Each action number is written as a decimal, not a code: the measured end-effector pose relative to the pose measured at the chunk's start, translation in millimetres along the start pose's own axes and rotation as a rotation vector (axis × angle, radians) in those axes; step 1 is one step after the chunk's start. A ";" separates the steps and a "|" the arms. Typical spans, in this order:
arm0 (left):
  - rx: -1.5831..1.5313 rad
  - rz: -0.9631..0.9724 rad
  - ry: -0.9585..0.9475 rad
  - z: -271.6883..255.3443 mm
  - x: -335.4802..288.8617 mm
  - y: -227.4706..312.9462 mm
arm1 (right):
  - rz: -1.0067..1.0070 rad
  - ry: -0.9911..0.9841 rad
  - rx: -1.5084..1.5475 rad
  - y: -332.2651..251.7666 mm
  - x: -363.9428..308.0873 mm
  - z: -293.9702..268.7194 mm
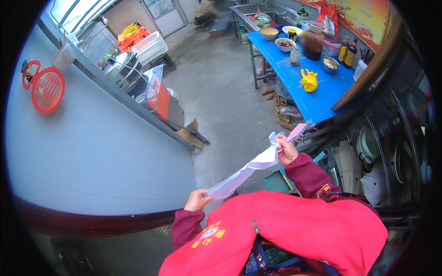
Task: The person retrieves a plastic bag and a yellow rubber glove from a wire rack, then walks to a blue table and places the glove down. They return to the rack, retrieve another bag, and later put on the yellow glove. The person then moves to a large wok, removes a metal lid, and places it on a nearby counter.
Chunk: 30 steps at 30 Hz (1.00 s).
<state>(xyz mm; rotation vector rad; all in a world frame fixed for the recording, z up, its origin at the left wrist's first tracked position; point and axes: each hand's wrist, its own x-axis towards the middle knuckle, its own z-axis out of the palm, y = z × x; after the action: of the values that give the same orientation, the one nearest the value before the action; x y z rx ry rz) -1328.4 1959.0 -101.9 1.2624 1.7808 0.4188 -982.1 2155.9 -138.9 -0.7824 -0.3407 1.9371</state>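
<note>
A long, pale lilac-white strip of thin, plastic-looking material stretches between my two hands, creased and twisted. My left hand is closed on its lower left end. At the upper right end, my right hand grips the strip, whose narrow, finger-like tips stick up beside the fingers. A flat pink piece juts from the same hand toward the blue table. Whether the pink piece belongs to the strip, I cannot tell. Both hands are in the air, over the floor.
A yellow rubber glove, bowls, bottles and a large brown jar stand or lie on the blue table. Shelves line the right. A pale partition with a red plastic basket fills the left. A person crouches far back.
</note>
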 end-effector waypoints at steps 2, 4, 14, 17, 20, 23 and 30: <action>0.071 0.070 0.046 -10.7 18.0 5.2 | -0.025 0.025 0.033 -4.9 10.4 2.2; 0.165 0.179 0.138 -24.1 39.8 6.1 | -0.074 0.058 0.040 -6.9 25.2 4.0; 0.110 0.244 0.145 -144.6 175.5 17.1 | -0.203 0.115 0.069 -9.8 118.8 56.8; 0.031 0.262 0.080 -180.1 216.8 19.7 | -0.242 0.092 0.113 -8.5 144.2 74.2; -0.048 0.292 0.020 -207.4 255.3 22.8 | -0.274 0.122 0.135 -6.0 156.2 81.6; -0.419 0.279 -0.118 -220.8 280.7 27.9 | -0.309 0.222 0.180 -6.2 160.7 82.1; -0.635 0.352 -0.156 -232.5 296.1 49.6 | -0.326 0.240 0.135 -12.3 166.9 93.1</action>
<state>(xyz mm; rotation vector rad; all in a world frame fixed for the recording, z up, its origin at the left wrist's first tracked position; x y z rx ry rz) -1513.8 2289.5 -77.4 1.0981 1.1503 0.9693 -1086.3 2316.0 -125.0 -0.8057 -0.1762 1.5275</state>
